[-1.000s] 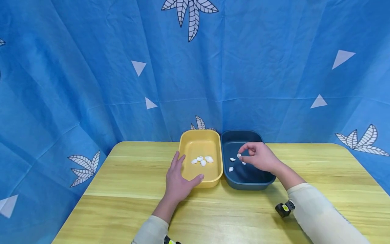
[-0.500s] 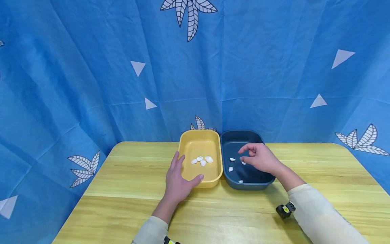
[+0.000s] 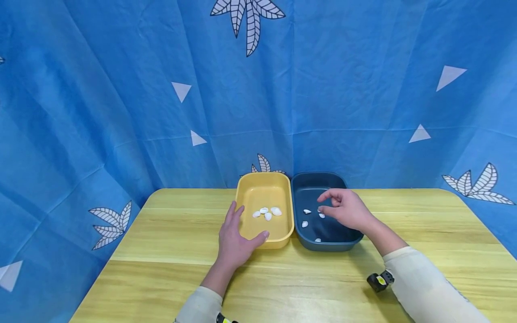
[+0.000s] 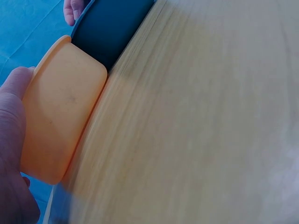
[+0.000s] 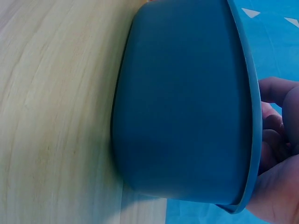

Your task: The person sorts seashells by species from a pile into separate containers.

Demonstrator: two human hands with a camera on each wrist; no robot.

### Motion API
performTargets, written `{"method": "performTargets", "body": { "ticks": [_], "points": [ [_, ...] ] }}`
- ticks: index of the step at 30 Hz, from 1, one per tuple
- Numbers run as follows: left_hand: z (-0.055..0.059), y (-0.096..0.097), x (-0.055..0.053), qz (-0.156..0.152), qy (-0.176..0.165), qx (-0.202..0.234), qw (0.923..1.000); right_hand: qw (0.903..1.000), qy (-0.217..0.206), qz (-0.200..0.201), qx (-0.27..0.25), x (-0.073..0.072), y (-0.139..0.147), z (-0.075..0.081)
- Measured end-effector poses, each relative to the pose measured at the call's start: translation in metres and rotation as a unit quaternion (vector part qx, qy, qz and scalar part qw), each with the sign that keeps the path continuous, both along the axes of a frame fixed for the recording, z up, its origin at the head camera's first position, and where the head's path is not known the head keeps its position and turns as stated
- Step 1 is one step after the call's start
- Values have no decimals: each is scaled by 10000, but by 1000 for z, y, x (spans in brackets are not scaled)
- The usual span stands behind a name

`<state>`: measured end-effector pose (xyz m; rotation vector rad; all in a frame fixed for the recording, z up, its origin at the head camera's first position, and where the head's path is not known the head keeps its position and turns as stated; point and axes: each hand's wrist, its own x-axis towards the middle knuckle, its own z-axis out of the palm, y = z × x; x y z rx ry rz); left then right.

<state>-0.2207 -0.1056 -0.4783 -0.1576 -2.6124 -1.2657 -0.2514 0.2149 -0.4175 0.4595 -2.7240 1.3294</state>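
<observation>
My left hand (image 3: 236, 242) rests at the near left corner of a yellow tray (image 3: 264, 244), fingers spread along its left side, thumb on the front rim. Several small white seashells (image 3: 268, 216) lie inside that tray. Over the dark blue tray (image 3: 329, 246) hovers my right hand (image 3: 347, 208), its thumb and index fingertip apart with nothing pinched between them. Scattered white seashells (image 3: 304, 224) lie on the blue tray's floor, one close to the thumb tip. In the right wrist view the blue tray's wall (image 5: 187, 102) hides the shells.
Both trays stand side by side near the back of a wooden table (image 3: 169, 251). Behind the table hangs a blue curtain (image 3: 242, 112) with leaf and triangle prints. A black strapped device (image 3: 380, 281) is on the right wrist.
The seashell pinched in my right hand a second ago has been let go, and one now lies near the blue tray's front. The left hand has stayed in place.
</observation>
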Motion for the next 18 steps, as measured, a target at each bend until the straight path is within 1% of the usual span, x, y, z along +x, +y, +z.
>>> {"method": "performTargets", "body": {
  "ticks": [7,10,14,18],
  "points": [
    [0,0,0,5,-26,40,10000,9999,55,79,46,-1,0,0],
    [1,0,0,13,-23,35,10000,9997,38,207,115,-2,-1,0],
    [0,0,0,10,-20,50,10000,9982,-199,481,307,-3,-3,-3],
    [0,-1,0,-19,22,42,10000,9946,-484,726,568,-3,-4,-5]
  ]
}}
